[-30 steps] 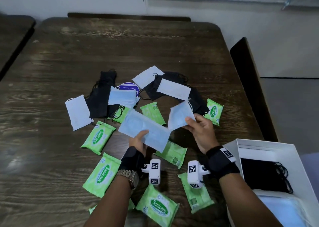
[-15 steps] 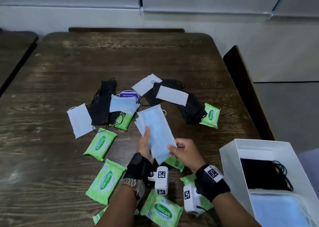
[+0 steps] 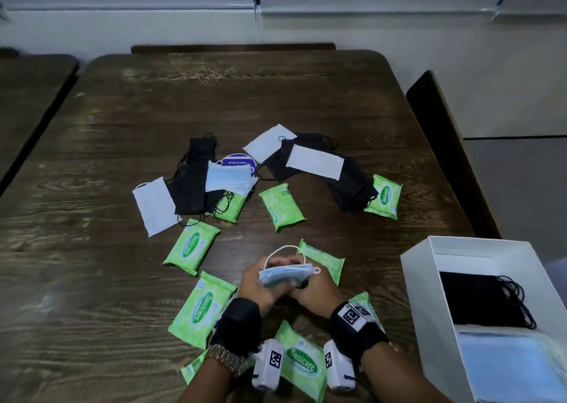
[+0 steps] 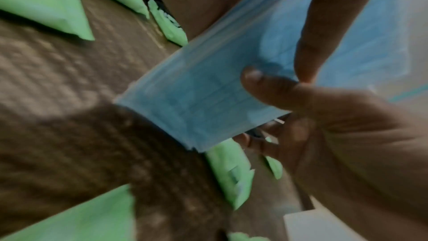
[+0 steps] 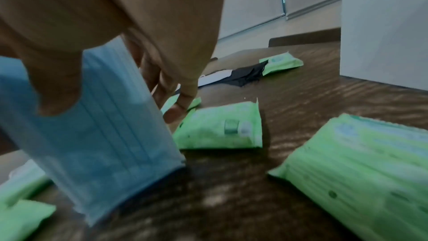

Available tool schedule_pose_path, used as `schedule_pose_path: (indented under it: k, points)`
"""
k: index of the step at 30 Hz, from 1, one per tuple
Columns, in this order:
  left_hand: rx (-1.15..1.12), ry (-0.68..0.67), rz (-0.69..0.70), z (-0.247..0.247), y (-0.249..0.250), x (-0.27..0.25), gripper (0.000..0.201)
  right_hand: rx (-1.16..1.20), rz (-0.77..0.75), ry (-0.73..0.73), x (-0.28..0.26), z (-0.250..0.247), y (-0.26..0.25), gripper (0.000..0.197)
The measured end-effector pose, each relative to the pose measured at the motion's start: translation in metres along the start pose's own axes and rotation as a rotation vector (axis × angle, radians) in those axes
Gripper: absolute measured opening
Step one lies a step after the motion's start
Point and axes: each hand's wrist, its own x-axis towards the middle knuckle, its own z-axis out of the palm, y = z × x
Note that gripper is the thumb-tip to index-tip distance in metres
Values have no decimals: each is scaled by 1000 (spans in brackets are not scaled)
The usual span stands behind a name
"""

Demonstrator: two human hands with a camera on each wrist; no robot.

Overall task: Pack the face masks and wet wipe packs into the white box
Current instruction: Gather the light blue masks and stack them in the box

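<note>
Both hands hold a small stack of blue face masks [image 3: 287,275] on edge above the table, near its front middle. My left hand [image 3: 260,283] grips the stack's left end, thumb on its flat side [image 4: 261,87]. My right hand [image 3: 313,292] pinches the right end, thumb over the blue masks [image 5: 111,135]. The white box [image 3: 423,295] stands at the front right with black masks [image 3: 478,301] and blue masks [image 3: 509,369] inside. Black, white and blue masks [image 3: 230,177] lie scattered mid-table among several green wet wipe packs [image 3: 191,246].
A wipe pack [image 3: 302,362] lies between my wrists and others lie just under and beside my hands. A purple round label [image 3: 237,161] peeks from under the mask pile. A dark chair back [image 3: 441,145] stands past the table's right edge.
The two blue masks held apart a second ago have been brought together, turned on edge and drawn down toward me. The head view has tilted up, showing more wall.
</note>
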Motion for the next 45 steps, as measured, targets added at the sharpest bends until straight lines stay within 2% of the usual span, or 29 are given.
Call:
schedule_pose_path:
  k: [2,5,9,11,14,17,19,21,25,27,29,32,35,40,42,45]
  points:
    - [30,-22,-45,-4,-10,-5,29,-104,12,-10,3,14,10,30]
    - [-60,63,-79,-5,-25,-2,50,-229,-7,-5,3,27,14,42]
    - [-89,148,-64,-1,-13,0,23,-118,33,61,9,21,6,37]
    - [-138,115,-34,1,-2,2,22,-43,15,98,7,8,8,29]
    - [-269,120,-69,10,20,6,29,62,62,100,-6,-27,6,18]
    - [-290,137,50,29,43,9,27,96,10,154,-29,-74,14,26]
    - [-201,106,183,46,59,9,31,86,11,218,-53,-110,20,23]
    - [-111,50,287,70,70,7,44,131,41,296,-82,-149,28,18]
    - [78,-157,463,140,86,-5,73,97,115,310,-149,-221,56,30]
    - [259,-271,578,178,92,-19,74,21,155,340,-180,-252,74,30]
    - [447,-380,662,218,92,-35,66,-73,189,388,-203,-279,91,29]
    - [805,-509,591,274,81,-53,46,-242,298,357,-226,-303,111,26]
    - [1089,-598,489,314,74,-63,37,-439,403,232,-233,-308,122,21]
    - [1321,-765,352,345,69,-68,39,-619,522,142,-228,-296,137,25]
    - [1380,-769,358,347,62,-67,36,-648,527,141,-226,-291,141,27]
    - [1424,-757,439,347,53,-67,43,-672,565,168,-226,-291,147,26]
